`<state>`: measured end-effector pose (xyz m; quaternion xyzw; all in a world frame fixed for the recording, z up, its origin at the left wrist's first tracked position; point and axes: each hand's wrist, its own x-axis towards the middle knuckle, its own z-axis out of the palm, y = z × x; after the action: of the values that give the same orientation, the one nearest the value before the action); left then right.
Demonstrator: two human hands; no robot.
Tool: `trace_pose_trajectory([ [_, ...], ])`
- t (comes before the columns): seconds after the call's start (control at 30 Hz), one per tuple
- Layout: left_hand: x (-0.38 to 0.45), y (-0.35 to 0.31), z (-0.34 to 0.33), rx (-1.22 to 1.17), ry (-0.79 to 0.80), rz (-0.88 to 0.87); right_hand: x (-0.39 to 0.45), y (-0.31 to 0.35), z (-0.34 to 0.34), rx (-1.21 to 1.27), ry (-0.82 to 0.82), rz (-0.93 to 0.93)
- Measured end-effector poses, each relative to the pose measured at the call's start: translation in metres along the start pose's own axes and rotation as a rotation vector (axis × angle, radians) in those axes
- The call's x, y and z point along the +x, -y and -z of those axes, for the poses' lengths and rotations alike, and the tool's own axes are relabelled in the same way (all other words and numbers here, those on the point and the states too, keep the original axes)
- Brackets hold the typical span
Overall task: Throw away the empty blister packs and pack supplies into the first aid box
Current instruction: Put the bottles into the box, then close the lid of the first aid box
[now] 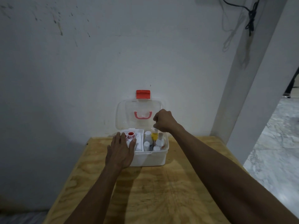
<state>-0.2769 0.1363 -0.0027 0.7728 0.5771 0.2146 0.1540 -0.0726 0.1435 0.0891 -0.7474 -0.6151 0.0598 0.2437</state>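
Observation:
A white first aid box (149, 159) stands open at the far end of the table, its clear lid (124, 117) with a red latch (143, 94) upright against the wall. Inside, a tray (140, 141) on the left holds a red-and-white tape roll (130, 134); the right part holds several white bottles (148, 137) and a small yellow bottle (154, 135). My left hand (120, 151) lies flat, fingers spread, on the box's left front corner. My right hand (164, 120) hovers over the box's back right, fingers curled on the yellow bottle's clear top.
The wooden table (161, 191) runs from the box toward me. A grey wall stands right behind the box. A white pillar (252, 75) rises at the right, with black cables (250, 18) hanging above and a pale floor (275, 151) beyond the table's right edge.

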Motion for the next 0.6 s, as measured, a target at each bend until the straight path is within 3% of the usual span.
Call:
trace_pose_trajectory([
  [0.2, 0.0, 0.002, 0.0, -0.012, -0.009, -0.008, 0.013, 0.02, 0.026, 0.079, -0.328, -0.02],
  [0.43, 0.002, 0.003, -0.001, -0.014, -0.018, -0.027, 0.043, 0.038, 0.028, 0.095, -0.376, 0.06],
  [0.6, 0.001, 0.004, -0.001, -0.018, -0.008, -0.019, 0.062, 0.054, 0.025, 0.104, -0.384, -0.004],
])
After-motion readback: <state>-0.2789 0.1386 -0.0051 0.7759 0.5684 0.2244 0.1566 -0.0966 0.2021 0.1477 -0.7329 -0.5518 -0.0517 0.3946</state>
